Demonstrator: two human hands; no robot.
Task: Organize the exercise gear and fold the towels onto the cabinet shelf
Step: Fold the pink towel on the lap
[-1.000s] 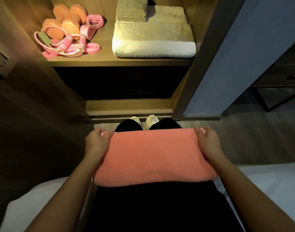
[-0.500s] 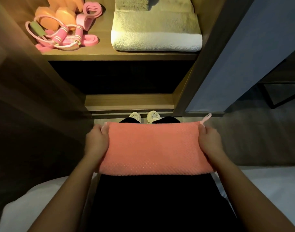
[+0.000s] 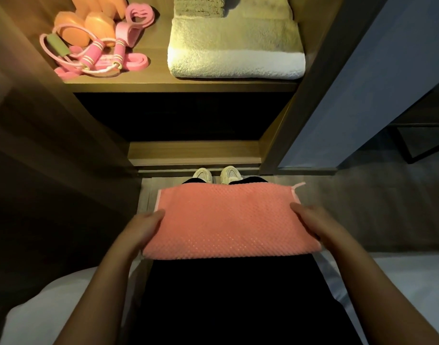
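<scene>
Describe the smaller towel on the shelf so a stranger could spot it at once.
Look at the lit cabinet shelf, right half. A large cream towel lies there; the smaller towel sits on its back left, darker and grey-green.

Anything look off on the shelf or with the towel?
Nothing spilled or damaged. The exercise gear lies in a tangled heap at the left of the shelf. The hang loop sticks out from the pink towel at its far right corner.
</scene>
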